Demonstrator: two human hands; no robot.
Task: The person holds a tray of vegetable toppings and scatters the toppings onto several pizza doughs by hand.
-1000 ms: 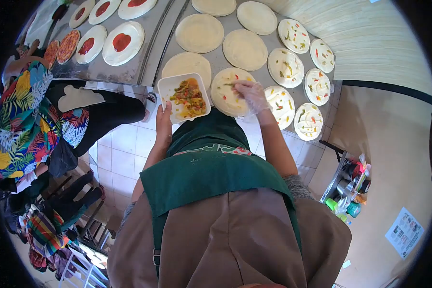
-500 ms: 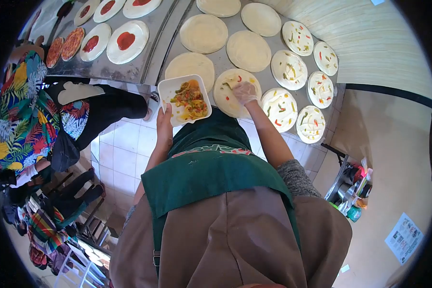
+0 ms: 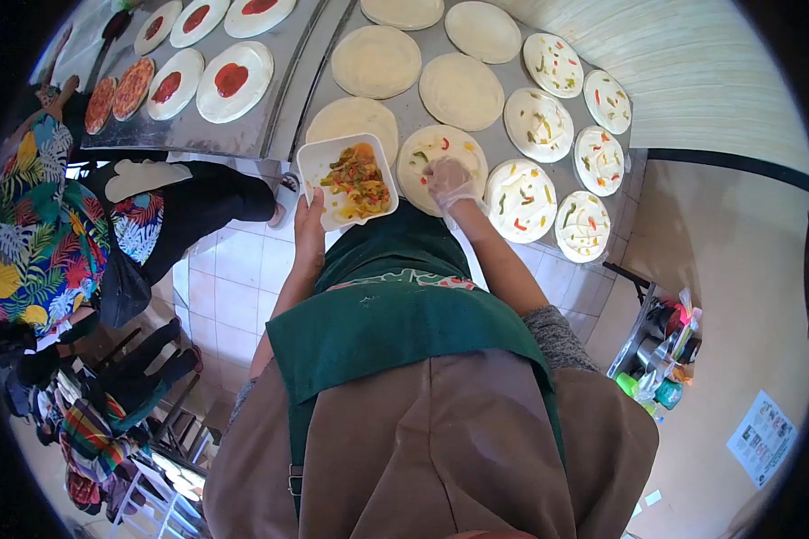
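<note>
A white container [image 3: 326, 154] holding chopped peppers [image 3: 360, 184] in red, yellow and green is gripped at its near left edge by my left hand [image 3: 309, 221]. My right hand [image 3: 451, 182] wears a clear plastic glove and hovers low over a round of pizza dough [image 3: 413, 186]. Its fingers are bunched downward, and whatever they hold is hidden. A few pepper strips lie on that round. Just to the right sits a white-topped dough round [image 3: 521, 201] scattered with pepper strips.
Plain dough rounds [image 3: 377, 62] and several pepper-topped ones cover the metal table [image 3: 317, 106]. On the left table [image 3: 175, 135], rounds carry red sauce [image 3: 231, 80]. A person in a floral shirt [image 3: 40, 242] stands left. Shelf items [image 3: 653, 359] lie right.
My right hand has moved slightly left and toward me over the dough round, with its fingers now bunched more tightly. My left hand holds the container in nearly the same spot.
</note>
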